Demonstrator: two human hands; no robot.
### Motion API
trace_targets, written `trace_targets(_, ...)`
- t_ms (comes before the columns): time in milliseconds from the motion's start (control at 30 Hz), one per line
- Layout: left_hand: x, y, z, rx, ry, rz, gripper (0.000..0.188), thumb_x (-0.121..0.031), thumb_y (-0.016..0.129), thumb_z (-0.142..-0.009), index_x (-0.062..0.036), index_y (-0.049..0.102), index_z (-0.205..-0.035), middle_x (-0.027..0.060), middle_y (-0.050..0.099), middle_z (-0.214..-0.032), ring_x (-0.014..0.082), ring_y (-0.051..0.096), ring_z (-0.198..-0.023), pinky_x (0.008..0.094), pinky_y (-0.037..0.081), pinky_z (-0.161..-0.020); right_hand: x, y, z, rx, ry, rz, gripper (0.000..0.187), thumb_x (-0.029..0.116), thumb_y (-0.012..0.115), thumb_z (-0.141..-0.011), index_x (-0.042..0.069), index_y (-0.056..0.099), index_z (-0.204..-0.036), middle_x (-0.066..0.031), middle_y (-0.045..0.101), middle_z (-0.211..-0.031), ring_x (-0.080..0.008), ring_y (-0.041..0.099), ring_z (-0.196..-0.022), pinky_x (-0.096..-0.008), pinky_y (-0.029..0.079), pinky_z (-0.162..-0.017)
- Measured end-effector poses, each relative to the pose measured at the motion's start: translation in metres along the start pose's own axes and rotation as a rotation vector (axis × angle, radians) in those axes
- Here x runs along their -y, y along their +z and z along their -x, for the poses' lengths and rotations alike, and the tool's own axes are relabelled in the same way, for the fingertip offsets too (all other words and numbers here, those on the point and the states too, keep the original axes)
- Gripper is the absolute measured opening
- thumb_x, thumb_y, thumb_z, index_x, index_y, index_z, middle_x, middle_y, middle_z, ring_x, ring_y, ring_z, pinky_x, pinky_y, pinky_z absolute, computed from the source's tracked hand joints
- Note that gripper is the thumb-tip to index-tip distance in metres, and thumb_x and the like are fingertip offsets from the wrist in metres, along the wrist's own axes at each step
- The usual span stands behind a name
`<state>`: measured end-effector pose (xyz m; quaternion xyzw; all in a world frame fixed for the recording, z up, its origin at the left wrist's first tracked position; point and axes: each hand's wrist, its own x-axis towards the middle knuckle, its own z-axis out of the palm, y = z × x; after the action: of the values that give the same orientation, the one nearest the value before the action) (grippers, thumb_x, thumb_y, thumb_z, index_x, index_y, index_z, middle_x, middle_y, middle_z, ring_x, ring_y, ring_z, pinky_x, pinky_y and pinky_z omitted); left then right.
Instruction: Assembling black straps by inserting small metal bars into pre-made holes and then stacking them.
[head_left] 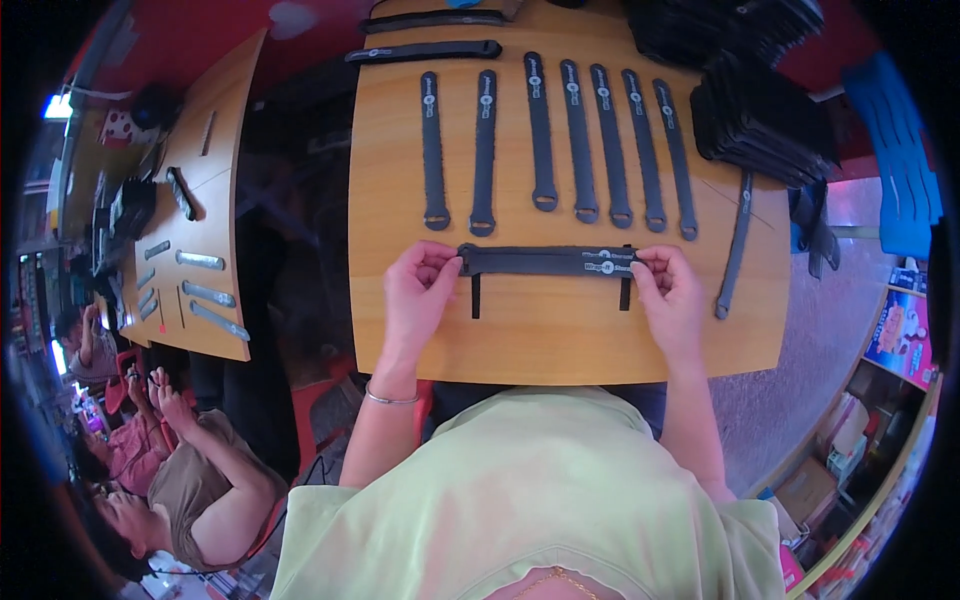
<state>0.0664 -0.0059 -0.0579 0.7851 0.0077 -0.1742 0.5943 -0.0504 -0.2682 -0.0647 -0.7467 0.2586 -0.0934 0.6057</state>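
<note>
Two dark grey hook-and-loop straps [540, 262] lie stacked crosswise near the front of the wooden table. My left hand [420, 290] pinches their slotted left end between thumb and fingers. At the right end, my right hand [668, 290] grips the straps the same way. Two short black strips stick out toward me from under the stack, one near the left end [476, 297] and one near the right end [625, 292]. Beyond my hands, several like straps lie lengthwise, among them a strap [485, 150] straight ahead. Another strap [737, 245] rests to the right of my right hand.
Piles of black straps [762, 120] stand at the table's far right. More straps [425, 51] lie across the far left edge of the table [560, 350]. A second table [215, 150] with straps is at left, where other people [215, 475] sit. Shelves [860, 450] stand at right.
</note>
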Motion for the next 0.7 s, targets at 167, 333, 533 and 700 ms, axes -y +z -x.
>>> trace_targets(167, 0.0017, 0.0003, -0.001, 0.004, 0.008, -0.001, 0.007, 0.0, 0.063, -0.084, 0.0023, 0.06, -0.091, 0.0007, 0.059, -0.072, 0.0017, 0.051, -0.056, 0.0176, 0.044, -0.047, 0.0031, 0.0008, 0.0006, -0.019, -0.027, 0.057, 0.013, 0.001, 0.063, -0.086, 0.002, 0.056, -0.097, 0.0026, 0.055, -0.079, -0.0015, 0.048, -0.064, -0.0153, 0.038, -0.055)
trace_targets(333, 0.0012, 0.001, -0.0003, -0.003, 0.017, 0.005, 0.007, 0.0, 0.063, -0.084, 0.003, 0.06, -0.09, 0.001, 0.059, -0.072, 0.0018, 0.051, -0.056, 0.0174, 0.044, -0.047, 0.0031, 0.0026, -0.001, -0.075, -0.072, 0.11, 0.013, 0.005, 0.066, -0.084, 0.002, 0.057, -0.093, -0.001, 0.059, -0.073, -0.0047, 0.05, -0.059, -0.0198, 0.042, -0.052)
trace_targets(533, 0.0023, 0.0005, -0.0007, -0.004, 0.02, -0.004, 0.007, 0.0, 0.063, -0.084, 0.0031, 0.06, -0.09, 0.0008, 0.059, -0.072, 0.0015, 0.051, -0.055, 0.017, 0.043, -0.047, 0.0046, 0.0043, -0.0022, -0.097, -0.056, 0.142, 0.014, 0.006, 0.067, -0.083, 0.002, 0.056, -0.091, -0.0022, 0.058, -0.07, -0.0065, 0.05, -0.057, -0.0213, 0.042, -0.051)
trace_targets(700, 0.0036, 0.0008, -0.0009, -0.01, 0.027, -0.008, 0.007, 0.0, 0.063, -0.084, 0.003, 0.06, -0.089, 0.0009, 0.059, -0.071, 0.0016, 0.051, -0.055, 0.0174, 0.043, -0.046, 0.0053, 0.0058, -0.0028, -0.109, -0.058, 0.156, 0.014, 0.005, 0.067, -0.083, 0.002, 0.056, -0.09, -0.0021, 0.057, -0.069, -0.0064, 0.05, -0.056, -0.0215, 0.041, -0.05)
